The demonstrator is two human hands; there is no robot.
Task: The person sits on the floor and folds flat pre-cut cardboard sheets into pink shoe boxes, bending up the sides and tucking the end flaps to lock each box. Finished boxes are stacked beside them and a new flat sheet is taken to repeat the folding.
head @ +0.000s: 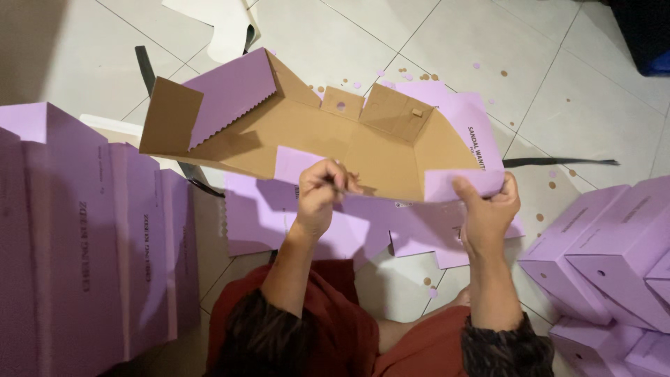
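Floor: pale square tiles with grey grout, lit from above, scattered with small round punch-outs in brown and lilac. Black strap lies flat at right of centre. Stack of finished lilac boxes fills lower right; row of flat lilac blanks stands on edge at left. More loose lilac blanks lie on the floor at centre, under the hands.

Half-folded box blank sits in upper centre of frame, held off the floor. Long axis runs roughly left to right, tilted slightly down toward the right. Open brown inside faces the camera. Left end flap sticks out toward upper left; right end is already folded up into a corner.

Look: brown kraft inside, lilac outside, one zigzag-cut lilac edge at upper left, small round hole in the back tab, dark print on the right panel.

Left hand is closed, pinching the near wall's lilac flap. Right hand grips the lilac flap at the right corner, thumb on top.
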